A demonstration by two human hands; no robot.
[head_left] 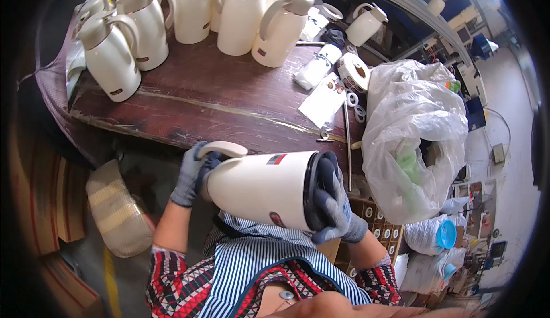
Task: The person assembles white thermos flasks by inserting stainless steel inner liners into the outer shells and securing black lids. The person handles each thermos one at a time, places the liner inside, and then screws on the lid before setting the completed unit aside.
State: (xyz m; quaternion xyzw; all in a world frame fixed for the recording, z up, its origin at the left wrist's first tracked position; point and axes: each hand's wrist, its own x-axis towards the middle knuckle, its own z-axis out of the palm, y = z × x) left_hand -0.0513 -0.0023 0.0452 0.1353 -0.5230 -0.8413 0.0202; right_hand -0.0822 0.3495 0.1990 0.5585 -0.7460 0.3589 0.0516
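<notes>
A white thermos jug (pixel 260 186) lies on its side in front of my striped apron, its black base toward the right. My left hand (pixel 195 172), in a grey-blue glove, is wrapped round the top end beside the pale curved handle (pixel 226 148). At the other end my gloved right hand (pixel 338 206) grips the black base (pixel 312 192), the fingers spread over its rim. A small dark oval label and a red and black sticker show on the jug's body. The lid end is mostly hidden by my left hand.
Several upright white jugs (pixel 243 17) stand along the back of the dark red table (pixel 189 106). Toward the right are a sticker roll (pixel 353 72), white rings (pixel 356 106), a metal rod (pixel 348 146) and a large plastic bag (pixel 412 146). A person's sleeve (pixel 63 100) is at the left.
</notes>
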